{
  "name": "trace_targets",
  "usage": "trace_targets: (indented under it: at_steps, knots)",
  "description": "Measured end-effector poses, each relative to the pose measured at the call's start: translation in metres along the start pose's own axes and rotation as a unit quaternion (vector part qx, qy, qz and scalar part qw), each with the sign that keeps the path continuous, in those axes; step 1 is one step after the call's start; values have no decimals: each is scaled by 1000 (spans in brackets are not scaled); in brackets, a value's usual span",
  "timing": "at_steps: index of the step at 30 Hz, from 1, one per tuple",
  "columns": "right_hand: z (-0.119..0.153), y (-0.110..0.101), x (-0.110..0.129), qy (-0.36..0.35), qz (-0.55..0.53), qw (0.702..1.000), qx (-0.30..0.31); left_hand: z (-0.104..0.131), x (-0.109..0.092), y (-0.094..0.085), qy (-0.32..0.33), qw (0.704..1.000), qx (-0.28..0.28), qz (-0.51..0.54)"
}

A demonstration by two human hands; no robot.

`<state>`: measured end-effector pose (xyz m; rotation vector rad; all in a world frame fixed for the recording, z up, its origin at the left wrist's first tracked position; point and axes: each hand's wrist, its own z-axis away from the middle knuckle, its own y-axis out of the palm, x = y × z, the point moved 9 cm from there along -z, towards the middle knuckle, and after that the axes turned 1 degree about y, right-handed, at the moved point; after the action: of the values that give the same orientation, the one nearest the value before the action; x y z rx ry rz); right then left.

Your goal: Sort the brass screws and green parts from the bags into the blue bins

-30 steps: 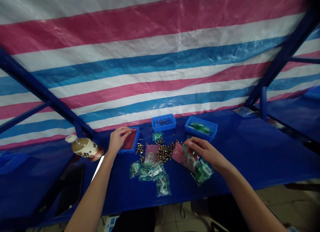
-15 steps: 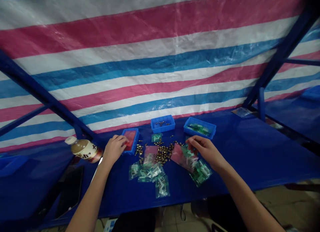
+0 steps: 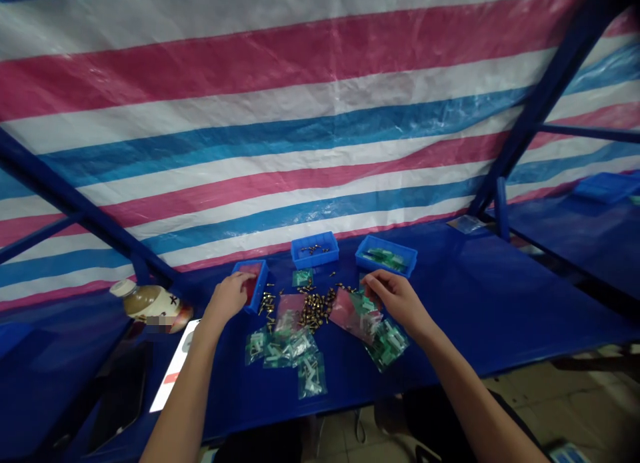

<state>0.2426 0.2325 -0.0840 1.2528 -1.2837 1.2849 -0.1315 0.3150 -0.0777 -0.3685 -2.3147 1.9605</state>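
Along the counter's (image 3: 480, 310) near edge I note a clear packet (image 3: 312, 378) of small white parts. Just beyond, green packets (image 3: 388, 346) lie beside a pink bag (image 3: 345, 308); my right hand (image 3: 394, 295) is over them, fingers curled, grip unclear. Brass-coloured pieces (image 3: 316, 310) heap between the hands. My left hand (image 3: 230, 296) sits at a blue tray (image 3: 261, 284), fingertips by red sheets (image 3: 251, 270); can't tell whether it grips one. Farthest: a middle tray (image 3: 315, 258) and a right-hand tray (image 3: 409, 268).

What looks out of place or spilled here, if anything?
The brass-coloured fasteners lie heaped loose on the blue table, while the middle blue bin holds only a few; possibly deliberate. The drink bottle slants sharply at left; I can't tell whether it's tipped or lens-skewed.
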Motion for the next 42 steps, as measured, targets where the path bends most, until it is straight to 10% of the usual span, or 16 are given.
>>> trace_targets:
  at_steps: [9,16,22,29,35,42]
  knots:
    - [5,3,8,-32,101,994,1,28,-59,-27,-26,995,-39,90]
    - [12,27,13,-74,159,984,27,86,-130,11,13,980,99,171]
    - [13,31,16,-87,218,972,21,113,-130,33,-42,987,71,140]
    - [38,79,22,-188,327,916,134,115,-130,39,-62,978,44,193]
    - [91,150,10,-319,406,801,302,107,-126,33,-58,971,24,231]
    - [80,146,-5,-303,509,751,291,58,-157,-2,-4,983,33,179]
